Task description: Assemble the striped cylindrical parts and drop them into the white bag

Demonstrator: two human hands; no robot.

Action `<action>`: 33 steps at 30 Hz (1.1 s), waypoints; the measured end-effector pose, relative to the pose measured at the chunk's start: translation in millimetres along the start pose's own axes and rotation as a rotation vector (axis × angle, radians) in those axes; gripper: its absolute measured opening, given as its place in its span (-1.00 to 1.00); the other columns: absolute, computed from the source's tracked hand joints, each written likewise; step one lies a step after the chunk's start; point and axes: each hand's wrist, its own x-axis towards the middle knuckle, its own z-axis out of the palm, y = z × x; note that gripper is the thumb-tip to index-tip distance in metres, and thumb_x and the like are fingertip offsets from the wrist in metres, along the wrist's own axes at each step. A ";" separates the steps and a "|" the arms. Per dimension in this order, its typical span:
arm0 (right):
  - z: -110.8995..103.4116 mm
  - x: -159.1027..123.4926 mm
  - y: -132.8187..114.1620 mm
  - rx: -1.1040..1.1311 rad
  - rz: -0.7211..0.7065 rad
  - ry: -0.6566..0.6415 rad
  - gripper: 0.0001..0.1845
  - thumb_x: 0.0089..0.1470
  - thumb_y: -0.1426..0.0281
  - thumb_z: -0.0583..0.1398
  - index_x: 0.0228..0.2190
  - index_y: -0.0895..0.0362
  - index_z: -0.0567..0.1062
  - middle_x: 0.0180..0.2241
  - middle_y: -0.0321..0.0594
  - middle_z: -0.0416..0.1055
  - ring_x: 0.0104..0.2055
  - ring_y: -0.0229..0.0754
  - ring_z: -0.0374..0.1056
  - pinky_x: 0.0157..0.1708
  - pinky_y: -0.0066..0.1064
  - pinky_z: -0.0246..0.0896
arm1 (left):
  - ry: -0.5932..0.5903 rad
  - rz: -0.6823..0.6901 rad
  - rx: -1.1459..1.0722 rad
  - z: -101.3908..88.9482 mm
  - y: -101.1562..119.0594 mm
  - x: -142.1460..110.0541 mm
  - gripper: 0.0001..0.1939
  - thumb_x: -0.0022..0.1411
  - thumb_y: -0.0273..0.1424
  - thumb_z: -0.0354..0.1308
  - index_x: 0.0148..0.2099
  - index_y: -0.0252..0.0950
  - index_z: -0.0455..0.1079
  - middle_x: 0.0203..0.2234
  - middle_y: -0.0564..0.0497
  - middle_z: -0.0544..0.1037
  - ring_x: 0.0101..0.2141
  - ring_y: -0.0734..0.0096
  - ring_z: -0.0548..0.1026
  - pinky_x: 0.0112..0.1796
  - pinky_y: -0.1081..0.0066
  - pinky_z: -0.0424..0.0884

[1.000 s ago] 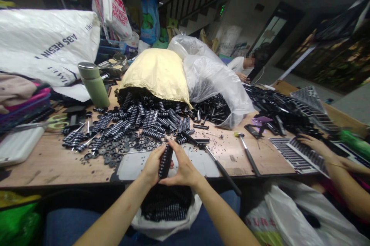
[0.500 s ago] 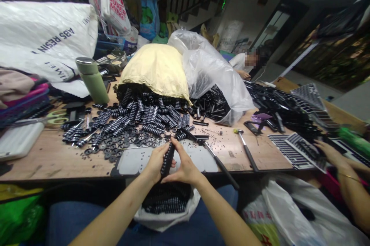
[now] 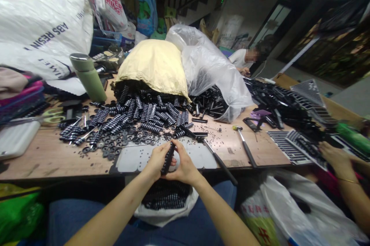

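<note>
Between my two hands is a black ridged plastic piece (image 3: 167, 160), held tilted over the table's front edge. My left hand (image 3: 158, 159) wraps its left side. The thumb and fingers of my right hand (image 3: 185, 166) grip its top and bottom ends from the right. Below, a white bag (image 3: 162, 219) on my lap holds several black ridged pieces (image 3: 170, 199). Just beyond my hands lie a grey flat mat (image 3: 131, 160), small black discs (image 3: 108, 148) and a heap of black-and-white ridged rollers (image 3: 121, 119).
Hammers (image 3: 214, 153) (image 3: 245, 148) lie right of my hands. A yellow sack (image 3: 153, 61) and a clear plastic bag (image 3: 208, 65) stand behind the heap. At left are a green flask (image 3: 88, 78) and scissors (image 3: 53, 116). A co-worker's hand (image 3: 335, 157) works over striped sheets at right.
The view has shifted slightly. My hands still hold the ridged piece in nearly the same pose. The co-worker's hand at right has moved a little.
</note>
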 end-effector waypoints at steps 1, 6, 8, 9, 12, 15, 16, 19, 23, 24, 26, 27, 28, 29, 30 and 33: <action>2.8 -0.5 1.0 -0.013 0.005 0.014 0.12 -0.44 0.33 0.35 0.12 0.17 -0.06 0.11 0.01 0.01 0.17 -0.03 -0.05 0.15 -0.20 -0.08 | -0.008 0.010 0.033 -0.9 -2.2 1.5 -0.67 0.12 -0.21 -0.01 -0.22 -0.37 0.35 -0.74 0.08 0.37 -0.71 0.47 0.35 -0.63 0.43 0.35; 20.9 -4.0 11.7 -0.141 0.047 0.140 0.08 -0.43 0.37 0.33 0.11 0.25 -0.06 0.07 0.08 0.04 0.15 0.03 -0.04 0.12 -0.13 -0.06 | 0.014 0.534 0.561 -10.1 -24.1 12.6 -0.63 0.10 -0.32 0.04 -0.03 -0.29 0.34 -0.32 -0.07 0.43 -0.32 0.34 0.43 -0.24 0.27 0.38; 17.5 -9.2 16.4 -0.222 0.071 0.116 0.06 -0.36 0.37 0.30 0.12 0.25 -0.10 0.08 0.10 0.02 0.15 0.04 -0.05 0.10 -0.12 -0.03 | -0.008 0.751 0.860 -16.7 -35.2 17.8 -0.61 0.10 -0.43 0.04 0.02 -0.28 0.30 -0.24 -0.10 0.40 -0.21 0.29 0.38 -0.15 0.23 0.33; 11.1 -13.5 19.1 -0.283 0.097 0.102 0.03 -0.30 0.34 0.29 0.13 0.24 -0.10 0.09 0.10 0.01 0.16 0.05 -0.06 0.08 -0.11 -0.01 | -0.044 0.824 0.983 -20.6 -39.5 20.2 -0.60 0.11 -0.49 0.01 0.03 -0.30 0.28 -0.24 -0.12 0.40 -0.20 0.29 0.37 -0.14 0.22 0.32; -23.5 -32.1 31.3 -0.614 0.341 0.200 -0.23 -0.10 0.24 0.21 0.08 0.24 0.05 0.05 0.15 0.09 0.09 0.13 0.02 -0.02 -0.03 0.05 | -0.204 0.976 1.253 -33.2 -43.7 24.8 -0.56 0.14 -0.64 -0.13 0.06 -0.37 0.23 -0.20 -0.19 0.40 -0.19 0.31 0.37 -0.16 0.27 0.34; -62.6 -49.1 50.0 -0.947 0.666 0.224 -0.69 0.08 0.30 0.06 -0.20 0.26 0.35 -0.21 0.14 0.30 -0.09 0.14 0.19 -0.19 -0.08 0.11 | -0.291 1.079 1.392 -43.4 -38.0 26.4 -0.60 0.16 -0.62 -0.10 0.06 -0.38 0.21 -0.22 -0.21 0.41 -0.21 0.29 0.37 -0.20 0.26 0.36; -73.2 -51.5 56.4 -0.989 0.716 0.194 -0.75 0.11 0.33 0.03 -0.29 0.25 0.38 -0.28 0.11 0.33 -0.14 0.10 0.23 -0.23 -0.14 0.12 | -0.301 1.102 1.409 -45.7 -36.0 27.0 -0.63 0.17 -0.58 -0.08 0.05 -0.37 0.22 -0.23 -0.20 0.41 -0.22 0.29 0.38 -0.21 0.26 0.36; -98.4 -45.2 69.3 -0.989 0.764 0.176 -0.77 0.14 0.38 -0.02 -0.38 0.24 0.37 -0.33 0.06 0.35 -0.23 0.00 0.29 -0.30 -0.30 0.11 | -0.277 1.147 1.412 -49.9 -35.1 30.2 -0.66 0.20 -0.53 -0.08 0.03 -0.31 0.25 -0.23 -0.17 0.42 -0.24 0.31 0.38 -0.23 0.27 0.35; -118.9 -26.7 57.9 -0.941 0.840 0.261 -0.68 0.19 0.35 -0.14 -0.31 0.26 0.33 -0.40 0.03 0.38 -0.38 -0.08 0.34 -0.45 -0.37 0.08 | -0.187 1.146 1.409 -50.9 -41.0 33.3 -0.65 0.20 -0.54 -0.09 0.03 -0.30 0.25 -0.21 -0.16 0.42 -0.22 0.32 0.38 -0.22 0.28 0.33; -118.4 -26.2 49.6 -0.907 0.832 0.261 -0.66 0.20 0.33 -0.16 -0.31 0.23 0.32 -0.44 -0.04 0.39 -0.42 -0.12 0.34 -0.47 -0.40 0.07 | -0.181 1.145 1.420 -50.5 -41.6 32.6 -0.65 0.20 -0.55 -0.08 0.03 -0.31 0.25 -0.21 -0.16 0.43 -0.22 0.32 0.38 -0.23 0.29 0.33; -106.4 -33.6 29.8 -0.783 0.754 0.237 -0.61 0.21 0.26 -0.21 -0.37 0.15 0.31 -0.54 -0.20 0.38 -0.47 -0.19 0.34 -0.50 -0.46 0.07 | -0.176 1.142 1.462 -49.4 -40.6 29.5 -0.64 0.18 -0.58 -0.09 0.02 -0.31 0.27 -0.22 -0.15 0.44 -0.24 0.32 0.38 -0.23 0.28 0.30; -95.5 -40.6 20.1 -0.661 0.669 0.221 -0.59 0.21 0.23 -0.21 -0.41 0.12 0.31 -0.56 -0.24 0.37 -0.49 -0.22 0.33 -0.51 -0.49 0.08 | -0.166 1.138 1.485 -48.7 -39.2 27.3 -0.63 0.17 -0.60 -0.09 0.01 -0.30 0.28 -0.22 -0.14 0.45 -0.24 0.31 0.38 -0.23 0.25 0.28; -82.5 -48.8 11.3 -0.566 0.604 0.216 -0.57 0.21 0.20 -0.23 -0.43 0.11 0.30 -0.58 -0.25 0.36 -0.51 -0.22 0.33 -0.51 -0.49 0.07 | -0.152 1.133 1.507 -47.9 -37.6 25.0 -0.62 0.16 -0.61 -0.10 0.01 -0.29 0.29 -0.22 -0.13 0.46 -0.25 0.31 0.38 -0.21 0.22 0.26; -69.0 -57.1 4.0 -0.529 0.567 0.208 -0.54 0.21 0.19 -0.25 -0.44 0.11 0.30 -0.59 -0.25 0.36 -0.52 -0.21 0.33 -0.52 -0.49 0.06 | -0.136 1.127 1.526 -47.1 -36.1 22.7 -0.62 0.16 -0.61 -0.09 0.00 -0.27 0.29 -0.22 -0.12 0.47 -0.25 0.30 0.39 -0.19 0.18 0.24; -56.3 -64.5 -1.9 -0.532 0.550 0.177 -0.52 0.20 0.19 -0.27 -0.45 0.11 0.30 -0.60 -0.24 0.36 -0.55 -0.20 0.32 -0.55 -0.47 0.03 | -0.120 1.122 1.541 -46.0 -35.1 20.6 -0.62 0.16 -0.61 -0.09 0.00 -0.26 0.30 -0.22 -0.12 0.47 -0.24 0.29 0.39 -0.17 0.15 0.22; -34.0 -74.2 -15.7 -0.593 0.557 0.053 -0.50 0.19 0.17 -0.28 -0.48 0.10 0.30 -0.64 -0.23 0.35 -0.62 -0.16 0.30 -0.62 -0.45 -0.07 | -0.082 1.115 1.598 -39.8 -36.6 14.6 -0.62 0.17 -0.59 -0.11 0.01 -0.27 0.29 -0.21 -0.11 0.49 -0.20 0.25 0.39 -0.12 0.10 0.19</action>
